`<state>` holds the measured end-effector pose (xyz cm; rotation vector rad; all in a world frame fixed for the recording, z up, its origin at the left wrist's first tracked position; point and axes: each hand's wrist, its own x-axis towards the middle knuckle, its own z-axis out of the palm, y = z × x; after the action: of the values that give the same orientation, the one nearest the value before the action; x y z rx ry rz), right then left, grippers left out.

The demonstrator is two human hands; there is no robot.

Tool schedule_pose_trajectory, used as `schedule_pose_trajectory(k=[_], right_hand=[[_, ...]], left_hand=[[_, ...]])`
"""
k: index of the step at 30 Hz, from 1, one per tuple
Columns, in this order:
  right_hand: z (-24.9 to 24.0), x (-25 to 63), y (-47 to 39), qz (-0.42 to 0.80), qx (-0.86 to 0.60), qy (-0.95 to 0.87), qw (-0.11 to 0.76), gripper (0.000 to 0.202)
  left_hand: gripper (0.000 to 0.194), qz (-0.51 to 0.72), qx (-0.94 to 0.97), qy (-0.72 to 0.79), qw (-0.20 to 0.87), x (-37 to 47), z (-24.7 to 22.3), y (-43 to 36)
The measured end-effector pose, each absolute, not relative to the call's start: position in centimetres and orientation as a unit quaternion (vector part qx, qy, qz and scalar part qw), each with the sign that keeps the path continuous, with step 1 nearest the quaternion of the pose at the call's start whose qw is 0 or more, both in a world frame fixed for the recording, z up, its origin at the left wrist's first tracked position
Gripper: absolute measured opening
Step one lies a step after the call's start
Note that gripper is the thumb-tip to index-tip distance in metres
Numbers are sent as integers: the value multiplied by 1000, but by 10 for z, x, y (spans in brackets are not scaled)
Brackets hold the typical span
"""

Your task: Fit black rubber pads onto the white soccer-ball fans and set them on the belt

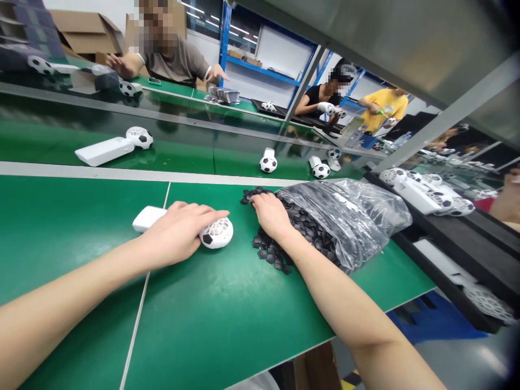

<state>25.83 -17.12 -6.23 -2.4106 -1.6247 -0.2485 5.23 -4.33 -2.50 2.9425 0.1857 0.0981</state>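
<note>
- The white football-headed device (pixel 219 239) lies on the green worktop (pixel 195 325), its handle (pixel 147 218) pointing left and its head near, but apart from, the loose black pieces (pixel 311 230).
- The left hand (pixel 179 230) has its grip clamped on the device from above, over the neck and part of the head; the underside of the hold is hidden.
- The device looks like moulded plastic: probably light, stiff and rather smooth. The neck seems the surest hold; the thin white lattice (pixel 219 225) looks the most fragile part, best pressed gently.
- The right hand (pixel 271 215) rests among the black pieces at the mouth of the clear plastic bag (pixel 353 216); I cannot tell whether its grip is apart or together.
- Small and hard-looking, the pieces probably slide easily; pinching opposite edges should suit them.
- The bag looks thin, soft and slippery.
</note>
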Motion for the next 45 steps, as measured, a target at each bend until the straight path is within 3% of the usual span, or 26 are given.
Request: schedule_pose_trajectory(k=[5, 10, 13, 24, 31, 34, 37, 41, 45], right_hand=[[-60, 255, -174, -73, -812, -560, 146, 26], [-39, 224, -182, 70, -727, -562, 390, 10], [-30, 204, -187, 127, -673, -581, 439, 3], [-39, 189, -186, 224, -635, -584, 454, 6], [-46, 189, -183, 236, -657, -537, 474, 21], [-46, 188, -182, 321, -636, -501, 492, 36], [-50, 185, -181, 366, -603, -490, 512, 37], [-56, 190, -177, 333, -601, -526, 501, 37], [-55, 212, -165, 160, -691, -601, 369, 31]], left_hand=[[70, 31, 988, 84, 123, 53, -31, -33], [72, 9, 983, 94, 154, 54, -32, -32], [85, 11, 980, 106, 169, 54, -31, -34], [89, 44, 977, 126, 164, 57, -37, -38], [65, 66, 974, 128, 174, 57, -32, -46], [57, 68, 972, 126, 184, 57, -31, -49], [51, 75, 968, 139, 193, 57, -31, -50], [48, 81, 966, 137, 203, 56, -30, -51], [54, 71, 973, 97, 196, 56, -30, -53]])
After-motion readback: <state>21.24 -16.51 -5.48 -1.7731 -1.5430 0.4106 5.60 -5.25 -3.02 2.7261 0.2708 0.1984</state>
